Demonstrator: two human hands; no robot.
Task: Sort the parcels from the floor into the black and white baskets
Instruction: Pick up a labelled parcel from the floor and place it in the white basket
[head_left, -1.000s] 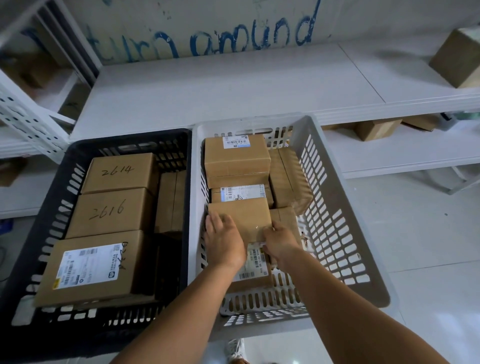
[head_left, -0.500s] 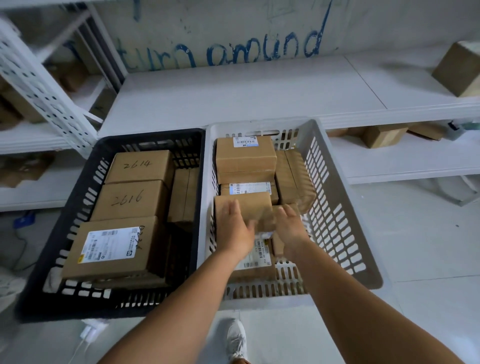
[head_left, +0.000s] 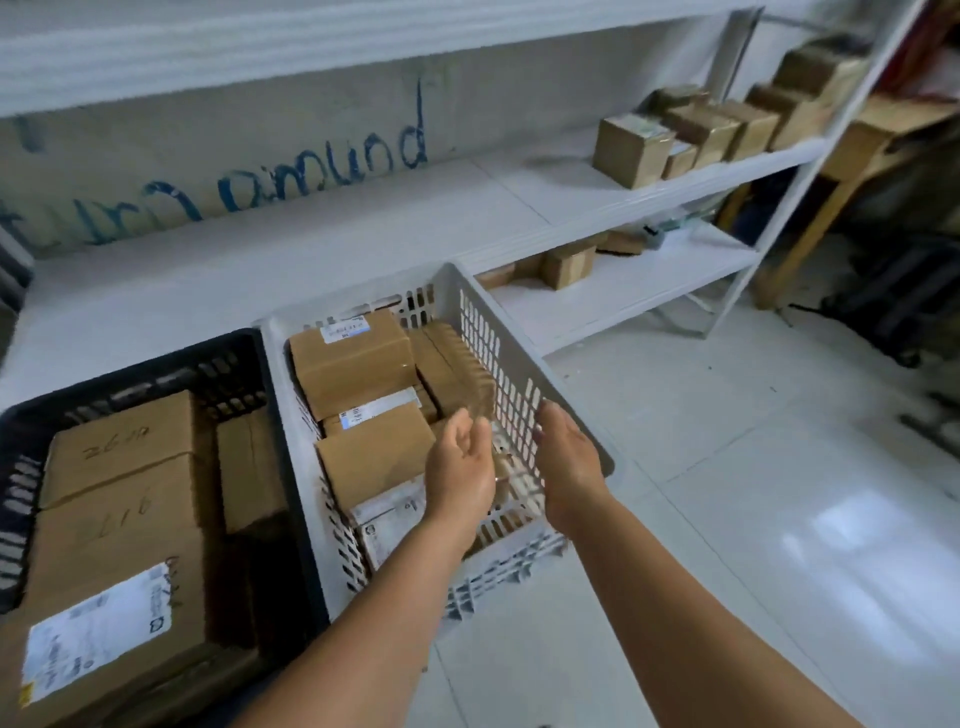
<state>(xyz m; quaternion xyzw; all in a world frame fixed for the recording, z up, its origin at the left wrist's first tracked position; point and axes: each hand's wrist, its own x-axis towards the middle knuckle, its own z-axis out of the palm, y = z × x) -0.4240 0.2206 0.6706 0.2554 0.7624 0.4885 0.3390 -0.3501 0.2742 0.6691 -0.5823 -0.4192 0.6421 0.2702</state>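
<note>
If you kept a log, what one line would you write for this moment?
left hand: open, empty | right hand: open, empty | both above white basket | black basket: holds parcels

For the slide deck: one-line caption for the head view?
Both hands, left hand and right hand, hover empty over the white basket of parcels.

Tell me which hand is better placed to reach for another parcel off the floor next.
Probably the right hand. Both hands are empty and open, but it hangs over the white basket's outer wall, nearest the open floor; the left hand is over the basket's inside.
</note>
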